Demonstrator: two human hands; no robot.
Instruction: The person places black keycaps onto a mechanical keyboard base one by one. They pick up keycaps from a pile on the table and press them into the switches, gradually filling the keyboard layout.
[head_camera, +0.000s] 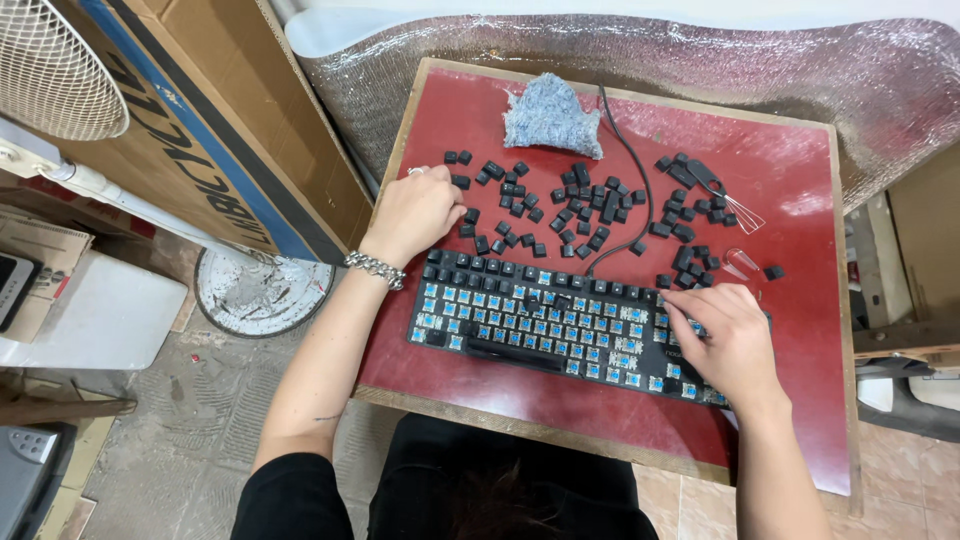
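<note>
- The keyboard (560, 325) lay on the red bench (790, 400), its long axis running from 9 o'clock to 3 o'clock and dipping a little toward 4 o'clock at the right end.
- Most of its caps were off, blue switches showing; only the top row and a few keys along the left edge and bottom row kept black caps.
- The right hand (725, 340) rested on the keyboard's right end, fingers (680, 310) curled down onto the switches; whether it pinched a cap, I could not tell.
- The left hand (415, 212) sat at 10 o'clock of the keyboard, loosely closed, fingertips touching the edge of the loose keycaps (560, 205); a chain bracelet (375, 268) on the wrist.
- The keycaps were scattered across the bench at 12 o'clock of the keyboard, a second cluster toward 2 o'clock beside a wire keycap puller (725, 200).
- A black cable (628, 170) ran from the keyboard toward 12 o'clock, past a blue-grey cloth (550, 118).
- Silver foil sheeting (700, 60) backed the bench; a fan base (262, 290) and cardboard (220, 120) stood at 9 o'clock on a tiled floor.
</note>
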